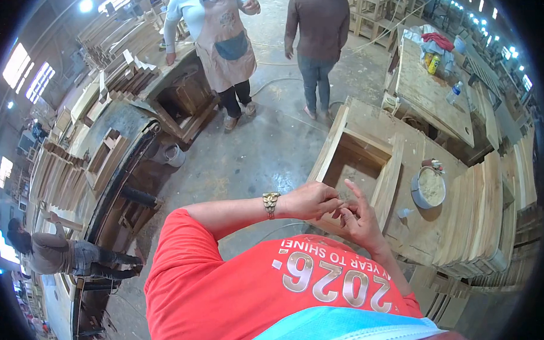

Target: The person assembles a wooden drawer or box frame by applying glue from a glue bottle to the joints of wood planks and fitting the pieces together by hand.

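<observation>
My left hand (314, 200), with a gold watch (271, 204) on the wrist, reaches in from the left with its fingers curled. Its fingertips meet those of my right hand (361, 219), whose index finger points up while the thumb and other fingers pinch. Whatever sits between the fingertips is too small to make out. Just beyond both hands is a rectangular wooden frame (387, 179) on a wooden worktable (424, 149). To the right stand a white bucket (429, 191) of pale, crumbly material and a small white nozzle-like piece (404, 213).
Stacked boards (474, 208) line the right side. A farther table (428, 98) carries a water bottle (455, 91) and a yellow package (431, 64). A person in an apron (222, 43) and another in brown (318, 33) stand ahead; someone works at the left bench (53, 249).
</observation>
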A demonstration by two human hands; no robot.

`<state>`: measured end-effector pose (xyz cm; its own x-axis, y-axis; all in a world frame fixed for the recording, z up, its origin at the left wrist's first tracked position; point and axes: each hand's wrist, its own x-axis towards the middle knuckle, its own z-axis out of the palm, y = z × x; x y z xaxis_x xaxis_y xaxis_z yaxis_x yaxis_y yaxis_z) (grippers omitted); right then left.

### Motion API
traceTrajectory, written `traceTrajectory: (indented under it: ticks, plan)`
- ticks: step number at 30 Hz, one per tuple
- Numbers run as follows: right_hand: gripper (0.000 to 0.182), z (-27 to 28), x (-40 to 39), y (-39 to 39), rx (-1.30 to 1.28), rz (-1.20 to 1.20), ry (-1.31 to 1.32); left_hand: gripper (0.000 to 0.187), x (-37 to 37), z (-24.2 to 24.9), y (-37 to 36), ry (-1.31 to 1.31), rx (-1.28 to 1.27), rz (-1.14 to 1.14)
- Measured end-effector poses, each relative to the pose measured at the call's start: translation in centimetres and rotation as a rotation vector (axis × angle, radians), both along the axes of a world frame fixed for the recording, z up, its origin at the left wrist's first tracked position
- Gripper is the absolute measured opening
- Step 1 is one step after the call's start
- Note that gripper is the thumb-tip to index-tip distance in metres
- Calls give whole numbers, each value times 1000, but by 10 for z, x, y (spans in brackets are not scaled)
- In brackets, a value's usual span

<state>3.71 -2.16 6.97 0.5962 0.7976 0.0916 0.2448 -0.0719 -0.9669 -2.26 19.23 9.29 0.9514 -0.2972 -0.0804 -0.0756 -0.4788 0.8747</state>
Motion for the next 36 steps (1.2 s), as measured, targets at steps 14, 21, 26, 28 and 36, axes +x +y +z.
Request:
traceTrajectory:
  ticks: [14, 21, 26, 28, 36]
  plan:
    - [60, -1, -3, -8, -43, 77, 173, 15, -2, 6, 1, -640, 477, -226]
    - [60, 0, -9, -8, -56, 148, 41, 17, -4, 13, 5, -73, 132, -183]
    - [61, 18, -15, -6, -29, 177, -130, 21, -9, 0, 6, 380, -298, -117]
    - [61, 19, -13, -7, -39, 194, -146, 20, -13, 6, 6, 480, -366, -29]
    - [54, 8, -2, -13, 31, 151, -188, 20, -18, 20, 26, 476, -435, 78]
